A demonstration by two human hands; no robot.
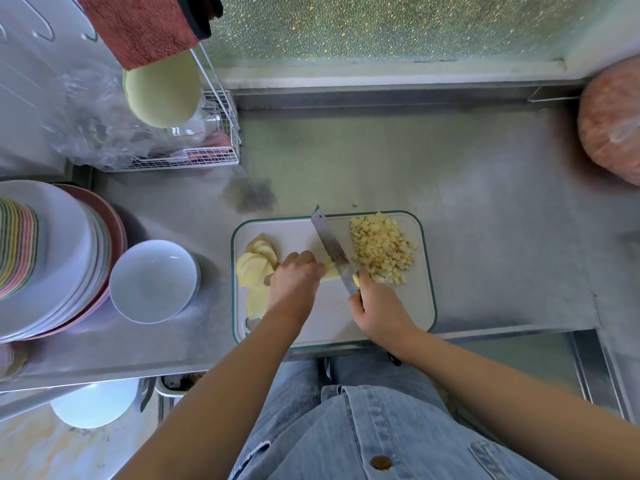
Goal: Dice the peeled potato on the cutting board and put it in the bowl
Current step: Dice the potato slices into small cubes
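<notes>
Right hand point(379, 308) grips knife point(332, 247), tip pointing far-left

A stainless-steel counter point(450, 202) fills the middle, its dull surface lit by soft, even light. Behind it runs a pebbled, frosted pane point(381, 26) flecked green and gold (nothing beyond it can be made out). 1 white wire rack point(214, 161) stands at the counter's back left corner. Pale mottled floor point(34, 452) shows at lower left.

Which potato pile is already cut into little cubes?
The diced pile right of the knife, beside the right hand; the left pile is only flat slices.
</notes>
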